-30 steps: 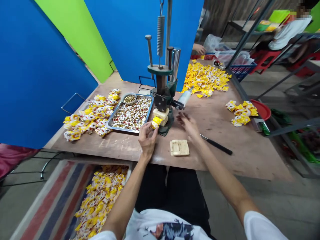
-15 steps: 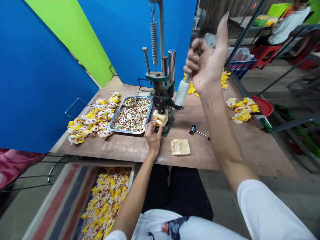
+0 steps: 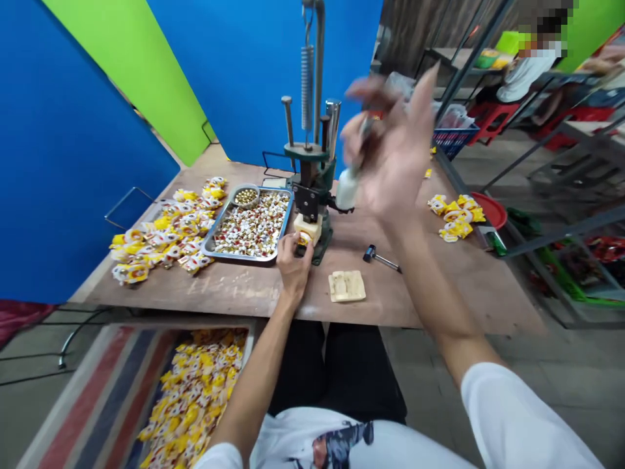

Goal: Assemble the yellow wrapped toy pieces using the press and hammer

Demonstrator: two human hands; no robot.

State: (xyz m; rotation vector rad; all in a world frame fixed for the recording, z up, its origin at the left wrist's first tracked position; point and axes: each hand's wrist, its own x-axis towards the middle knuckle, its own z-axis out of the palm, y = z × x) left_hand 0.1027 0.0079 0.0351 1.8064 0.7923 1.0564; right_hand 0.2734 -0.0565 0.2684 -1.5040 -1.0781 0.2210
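My left hand (image 3: 293, 268) pinches a small yellow-and-white piece (image 3: 303, 238) against the cream block (image 3: 311, 228) at the foot of a green hand press (image 3: 308, 189). My right hand (image 3: 390, 150) is raised beside the press lever, whose pale sleeve (image 3: 346, 189) shows below the palm. Its thumb points up, but motion smears the fingers, so their grip on the lever is unclear. Left of the press, a metal tray (image 3: 244, 258) holds many small white, red and gold parts. A bowl (image 3: 234, 195) of gold beads sits in its far corner.
Yellow-and-white pieces lie heaped at left (image 3: 166, 228) and right (image 3: 456, 215). A small hammer (image 3: 371, 253) and a cream block (image 3: 346, 286) rest on the table (image 3: 234, 286). Below is an open bin of yellow pieces (image 3: 195, 384). Blue panels (image 3: 88, 163) stand behind; a seated person (image 3: 517, 75) is farther right.
My right hand has dropped slightly and its fingers look looser and more blurred. My left hand keeps its pinch at the press. The whole view has shifted a little.
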